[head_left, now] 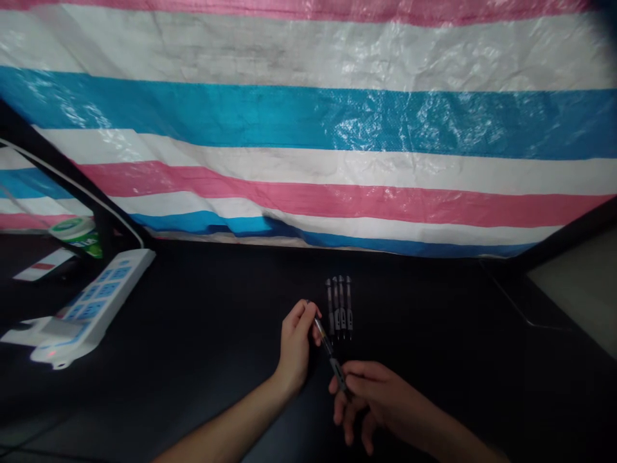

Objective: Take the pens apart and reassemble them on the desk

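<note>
Between my two hands a dark pen [328, 347] with a clear barrel slants over the black table. My left hand [297, 337] is closed, pinching the pen's upper end between thumb and fingers. Around its lower, dark-gripped end, my right hand [369, 392] holds with thumb and forefinger, the other fingers loosely curled below. Just beyond my hands, several similar pens [340, 308] lie side by side in a row, pointing away from me. The pen's two tips are partly covered by my fingers.
A white power strip [103, 302] with a plug in it lies on the black tabletop [216, 308] at left. Behind it stand a green-and-white tub [77, 235] and a card [45, 265]. Striped plastic sheeting [308, 122] hangs along the back.
</note>
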### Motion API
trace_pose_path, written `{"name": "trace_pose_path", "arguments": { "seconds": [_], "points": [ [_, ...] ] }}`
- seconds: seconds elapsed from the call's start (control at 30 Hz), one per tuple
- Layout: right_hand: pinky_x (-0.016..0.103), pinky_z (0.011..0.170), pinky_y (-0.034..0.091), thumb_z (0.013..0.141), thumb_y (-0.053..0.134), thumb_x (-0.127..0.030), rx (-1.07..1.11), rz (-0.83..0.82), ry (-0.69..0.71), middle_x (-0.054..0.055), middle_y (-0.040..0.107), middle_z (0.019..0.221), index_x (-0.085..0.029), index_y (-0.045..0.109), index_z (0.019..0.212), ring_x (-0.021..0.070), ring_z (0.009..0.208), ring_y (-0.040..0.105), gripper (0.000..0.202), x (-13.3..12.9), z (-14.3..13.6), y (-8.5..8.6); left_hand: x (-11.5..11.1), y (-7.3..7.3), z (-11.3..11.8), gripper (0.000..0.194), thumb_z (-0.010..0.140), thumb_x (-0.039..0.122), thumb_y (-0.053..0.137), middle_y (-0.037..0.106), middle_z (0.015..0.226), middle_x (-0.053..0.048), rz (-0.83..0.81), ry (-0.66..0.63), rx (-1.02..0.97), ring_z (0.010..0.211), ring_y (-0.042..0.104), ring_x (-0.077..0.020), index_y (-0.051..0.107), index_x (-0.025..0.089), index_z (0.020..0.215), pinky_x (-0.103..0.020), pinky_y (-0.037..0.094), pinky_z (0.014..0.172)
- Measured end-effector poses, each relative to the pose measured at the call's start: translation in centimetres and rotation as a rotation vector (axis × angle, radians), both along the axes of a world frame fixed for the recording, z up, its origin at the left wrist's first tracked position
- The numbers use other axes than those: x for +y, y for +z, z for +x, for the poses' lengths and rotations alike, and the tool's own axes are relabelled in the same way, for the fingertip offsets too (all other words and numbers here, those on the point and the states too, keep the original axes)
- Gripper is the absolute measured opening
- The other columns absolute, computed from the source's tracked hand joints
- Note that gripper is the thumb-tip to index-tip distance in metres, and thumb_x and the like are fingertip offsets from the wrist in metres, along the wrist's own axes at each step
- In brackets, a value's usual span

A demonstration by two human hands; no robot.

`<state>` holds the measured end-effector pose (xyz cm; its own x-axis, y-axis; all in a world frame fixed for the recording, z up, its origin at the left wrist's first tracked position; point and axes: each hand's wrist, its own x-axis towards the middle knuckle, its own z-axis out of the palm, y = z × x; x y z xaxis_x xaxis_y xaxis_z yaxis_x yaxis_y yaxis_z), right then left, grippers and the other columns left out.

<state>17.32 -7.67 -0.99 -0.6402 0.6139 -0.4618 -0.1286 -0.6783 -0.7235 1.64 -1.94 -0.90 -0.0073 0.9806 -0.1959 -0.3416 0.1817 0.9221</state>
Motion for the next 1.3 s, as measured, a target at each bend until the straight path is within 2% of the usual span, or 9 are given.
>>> {"name": "trace_pose_path", "arguments": {
  "seconds": [0.13, 0.27, 0.47, 0.6, 0.83, 1.07, 1.3],
  "points": [
    [0.016, 0.041, 0.045, 0.082, 0.062, -0.039, -0.018, 0.038, -0.003, 0.005, 0.064, 0.080, -0.015, 0.048, 0.088, 0.0143, 0.060, 0.066, 0.028, -0.2, 0.0, -0.1, 0.0, -0.3, 0.0, 0.031, 0.085, 0.043, 0.058, 0.040, 0.046, 0.008, -0.001, -0.015, 0.002, 0.042, 0.035, -0.0060, 0.053, 0.017, 0.070, -0.016, 0.029, 0.043],
    [0.013, 0.034, 0.038, 0.081, 0.061, -0.032, -0.024, 0.031, 0.001, 0.000, 0.063, 0.068, -0.019, 0.039, 0.082, 0.0112, 0.048, 0.063, 0.026, -0.3, -0.1, -0.6, 0.0, -0.4, 0.1, 0.031, 0.085, 0.043, 0.058, 0.041, 0.045, 0.008, -0.003, -0.017, 0.013, 0.042, 0.035, -0.0060, 0.053, 0.017, 0.070, -0.017, 0.028, 0.044],
    [0.011, 0.030, 0.030, 0.077, 0.063, -0.035, -0.035, 0.040, 0.020, -0.005, 0.060, 0.056, -0.021, 0.035, 0.079, 0.0068, 0.037, 0.054, 0.031, -0.3, 0.0, -1.1, 0.0, -0.1, 0.1, 0.033, 0.086, 0.044, 0.056, 0.041, 0.044, 0.007, 0.040, -0.028, 0.062, 0.042, 0.035, -0.0061, 0.053, 0.016, 0.068, -0.018, 0.028, 0.044],
    [0.011, 0.029, 0.028, 0.073, 0.065, -0.029, -0.060, 0.021, 0.015, -0.006, 0.058, 0.052, -0.021, 0.034, 0.078, 0.0059, 0.034, 0.050, 0.032, -0.3, 0.0, -1.0, 0.3, 0.0, -0.2, 0.036, 0.084, 0.045, 0.059, 0.041, 0.044, 0.008, 0.059, 0.016, 0.068, 0.041, 0.034, -0.0057, 0.049, 0.017, 0.065, -0.018, 0.029, 0.044],
    [0.011, 0.030, 0.027, 0.071, 0.063, -0.025, -0.044, -0.015, 0.035, -0.005, 0.060, 0.053, -0.021, 0.036, 0.077, 0.0054, 0.034, 0.049, 0.029, -0.4, 0.0, -0.7, 1.5, 0.1, -0.9, 0.033, 0.081, 0.044, 0.062, 0.039, 0.044, 0.008, 0.047, 0.128, -0.019, 0.040, 0.034, -0.0055, 0.052, 0.017, 0.067, -0.016, 0.028, 0.040],
    [0.012, 0.030, 0.027, 0.071, 0.066, -0.031, -0.012, -0.017, 0.031, -0.005, 0.059, 0.052, -0.021, 0.035, 0.077, 0.0053, 0.034, 0.048, 0.034, -0.5, 0.0, -1.1, 2.1, 0.4, -1.6, 0.030, 0.080, 0.043, 0.062, 0.041, 0.045, 0.008, 0.065, 0.241, -0.046, 0.040, 0.035, -0.0058, 0.054, 0.016, 0.068, -0.016, 0.030, 0.040],
    [0.012, 0.031, 0.028, 0.068, 0.069, -0.032, -0.021, -0.010, 0.023, -0.005, 0.058, 0.051, -0.021, 0.035, 0.075, 0.0055, 0.034, 0.049, 0.037, -0.2, -0.1, -0.3, 2.3, 0.2, -1.5, 0.029, 0.081, 0.042, 0.062, 0.041, 0.045, 0.008, 0.055, 0.253, -0.058, 0.039, 0.035, -0.0056, 0.055, 0.017, 0.068, -0.015, 0.030, 0.039]
  ]
}}
